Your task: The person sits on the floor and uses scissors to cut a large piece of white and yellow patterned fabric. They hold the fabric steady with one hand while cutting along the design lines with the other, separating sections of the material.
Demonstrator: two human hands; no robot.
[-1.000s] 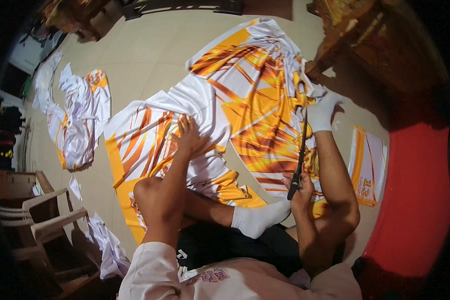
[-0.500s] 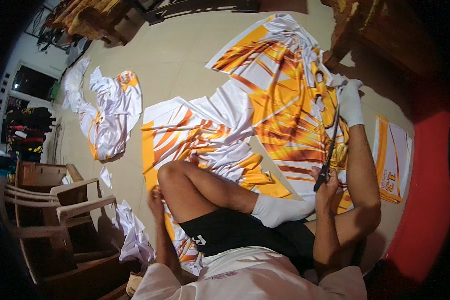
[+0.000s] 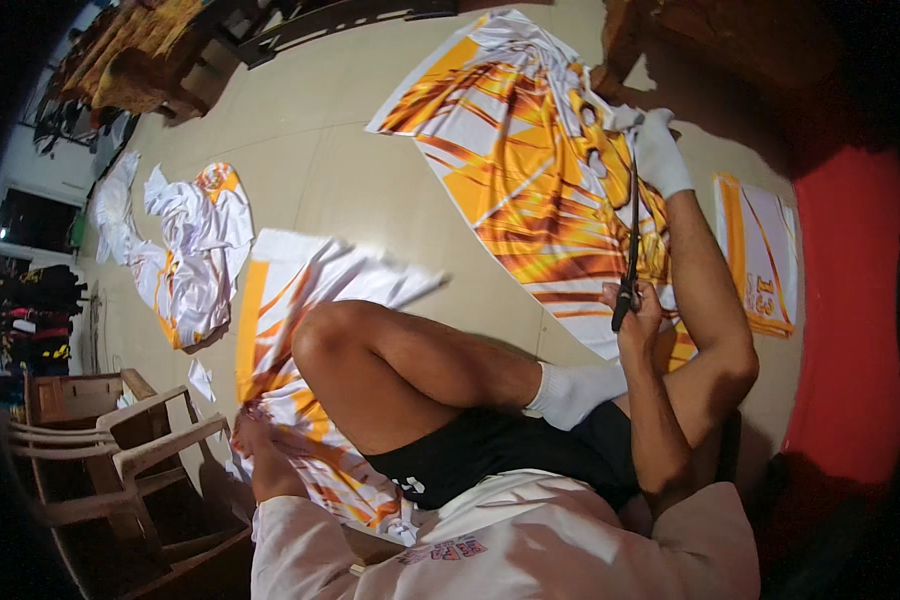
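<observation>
A: Your right hand [image 3: 642, 316] is closed around the handle of the long dark tool [image 3: 633, 235]. Why that way?

B: Gripping only the near end seems to keep the thin part pointing ahead, away from your body. You can't tell from here whether it is a blade.

A: And your left hand [image 3: 254, 440]?

B: It looks clenched on the near cloth [image 3: 285, 300], just outside your bent left leg [image 3: 420, 365]. The folds gather at your grip and the far corner is blurred, which suggests you are tugging; exactly how you pinch it is unclear.

A: What lies ahead of your right hand?

B: The broad cloth [image 3: 530, 180] spreads over the floor [image 3: 340, 190], ahead and to that hand's left. Its bunched edge runs beside the tool toward your socked right foot [image 3: 662, 150], which perhaps steadies it.

A: Farther out?

B: Right of your right hand, past your leg, the folded cloth [image 3: 765, 260] lies flat, probably to stay neat. Ahead of your left hand sits a loose heap of cloth [image 3: 200, 255]; left of it stands a chair [image 3: 175, 442].
</observation>
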